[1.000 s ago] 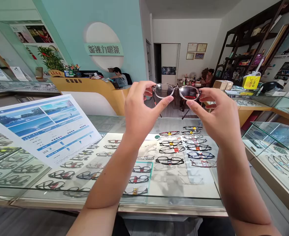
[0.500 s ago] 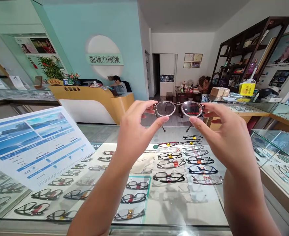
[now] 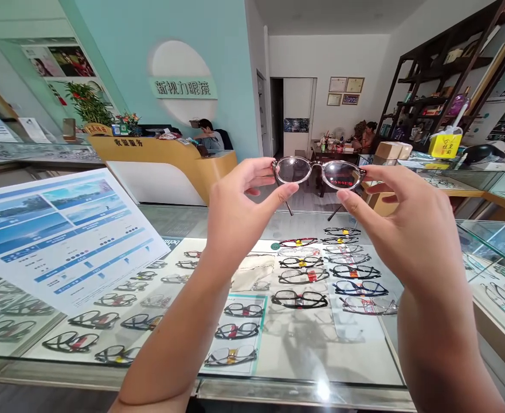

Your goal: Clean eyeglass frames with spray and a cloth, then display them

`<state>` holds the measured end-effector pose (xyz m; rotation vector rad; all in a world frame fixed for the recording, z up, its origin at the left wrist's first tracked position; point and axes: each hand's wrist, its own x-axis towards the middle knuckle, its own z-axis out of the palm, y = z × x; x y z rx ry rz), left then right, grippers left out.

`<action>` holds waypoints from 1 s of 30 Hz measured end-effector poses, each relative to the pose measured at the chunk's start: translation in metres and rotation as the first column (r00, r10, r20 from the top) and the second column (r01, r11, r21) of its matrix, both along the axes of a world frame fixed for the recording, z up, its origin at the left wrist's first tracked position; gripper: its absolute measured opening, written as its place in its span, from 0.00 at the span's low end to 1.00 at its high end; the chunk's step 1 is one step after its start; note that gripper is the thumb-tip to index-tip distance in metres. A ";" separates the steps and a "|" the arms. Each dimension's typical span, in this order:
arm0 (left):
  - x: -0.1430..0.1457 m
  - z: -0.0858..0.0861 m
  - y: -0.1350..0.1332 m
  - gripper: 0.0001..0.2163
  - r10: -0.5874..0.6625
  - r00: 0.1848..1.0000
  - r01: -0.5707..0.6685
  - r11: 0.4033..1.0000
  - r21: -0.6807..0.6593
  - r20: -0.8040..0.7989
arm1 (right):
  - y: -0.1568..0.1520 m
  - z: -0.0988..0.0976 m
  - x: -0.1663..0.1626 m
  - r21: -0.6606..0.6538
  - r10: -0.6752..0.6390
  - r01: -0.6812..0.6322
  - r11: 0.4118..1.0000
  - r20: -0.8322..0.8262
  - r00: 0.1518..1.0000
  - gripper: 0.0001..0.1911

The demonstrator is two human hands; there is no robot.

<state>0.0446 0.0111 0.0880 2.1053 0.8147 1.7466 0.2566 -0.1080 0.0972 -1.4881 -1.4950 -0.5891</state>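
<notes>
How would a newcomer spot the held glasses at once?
Find the glass display case, then look above it to the left hand and right hand. Between them are the held glasses; unlike the pairs lying below, they're raised, with rounded, pale rims and red lettering on one lens.

At twelve o'clock now, the eyeglasses (image 3: 316, 163) are held above the display case (image 3: 355, 358), the printed sheet (image 3: 74, 238) is seen at ten, the counter (image 3: 166, 154) is set beyond at eleven, the shelving (image 3: 471, 64) at two.
</notes>
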 end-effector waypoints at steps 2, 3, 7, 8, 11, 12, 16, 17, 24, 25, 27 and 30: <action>-0.002 0.002 -0.001 0.20 0.019 1.000 -0.019 1.000 0.000 -0.018 | 0.001 0.000 -0.001 -0.009 -0.012 0.012 1.000 0.004 1.000 0.22; -0.003 0.002 -0.001 0.20 0.034 0.999 -0.034 0.999 0.005 -0.025 | 0.002 0.000 -0.002 -0.015 -0.019 0.019 1.000 0.005 1.000 0.22; -0.007 0.005 -0.003 0.19 0.071 0.996 -0.069 0.997 0.032 -0.050 | 0.003 0.000 -0.005 -0.025 -0.032 0.032 0.999 0.023 0.999 0.23; -0.007 0.006 -0.003 0.19 0.071 0.996 -0.070 0.997 0.038 -0.052 | 0.003 0.000 -0.006 -0.023 -0.033 0.033 0.999 0.028 0.999 0.23; -0.008 0.006 -0.004 0.20 0.067 0.996 -0.065 0.997 0.049 -0.051 | 0.003 0.000 -0.007 -0.013 -0.030 0.030 0.999 0.039 0.999 0.23; -0.007 0.006 -0.005 0.20 0.066 0.997 -0.064 0.997 0.051 -0.050 | 0.003 0.000 -0.007 -0.011 -0.028 0.028 1.000 0.040 0.999 0.24; -0.006 0.004 -0.005 0.20 0.077 0.996 -0.074 0.995 0.062 -0.039 | 0.001 -0.001 -0.006 -0.012 -0.032 0.033 0.999 0.051 0.998 0.23; -0.006 0.003 -0.005 0.20 0.081 0.996 -0.078 0.995 0.066 -0.037 | 0.001 -0.001 -0.006 -0.009 -0.033 0.034 0.999 0.058 0.998 0.23; -0.006 0.003 -0.007 0.19 0.113 0.993 -0.110 0.990 0.087 -0.030 | -0.001 0.001 -0.007 -0.018 -0.051 0.053 0.998 0.076 0.996 0.22; -0.006 0.003 -0.008 0.19 0.119 0.993 -0.116 0.989 0.090 -0.027 | 0.000 0.001 -0.008 -0.023 -0.058 0.059 0.998 0.076 0.995 0.22; -0.005 0.003 -0.009 0.20 0.133 0.991 -0.131 0.988 0.087 -0.023 | 0.000 0.001 -0.008 -0.023 -0.057 0.059 0.998 0.078 0.995 0.22; -0.004 0.002 -0.011 0.20 0.144 0.989 -0.142 0.987 0.076 -0.019 | 0.001 0.002 -0.008 -0.013 -0.038 0.039 0.999 0.077 0.996 0.23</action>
